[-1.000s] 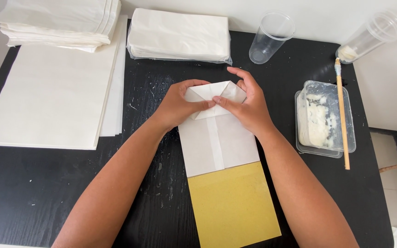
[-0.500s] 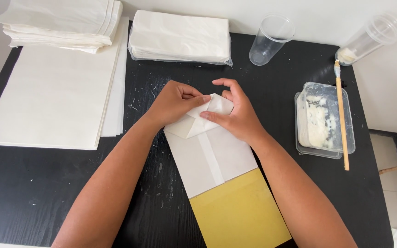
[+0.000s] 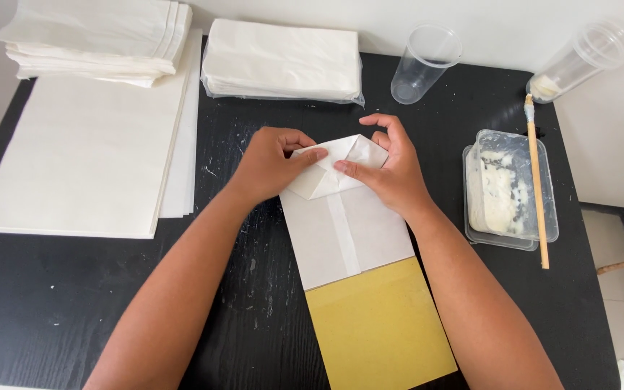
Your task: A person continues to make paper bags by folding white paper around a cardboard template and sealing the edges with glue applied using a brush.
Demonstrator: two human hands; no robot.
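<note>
My left hand point(image 3: 272, 162) and right hand point(image 3: 391, 170) both pinch the folded top flaps of the white-and-yellow paper bag point(image 3: 359, 267) lying left of the glue tub point(image 3: 510, 189), and uneven finger pressure could skew the crease.

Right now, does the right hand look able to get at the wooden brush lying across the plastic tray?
Probably yes. The right hand presses the folded end of the paper bag; bare black table separates it from the tray and brush, nothing between.
</note>
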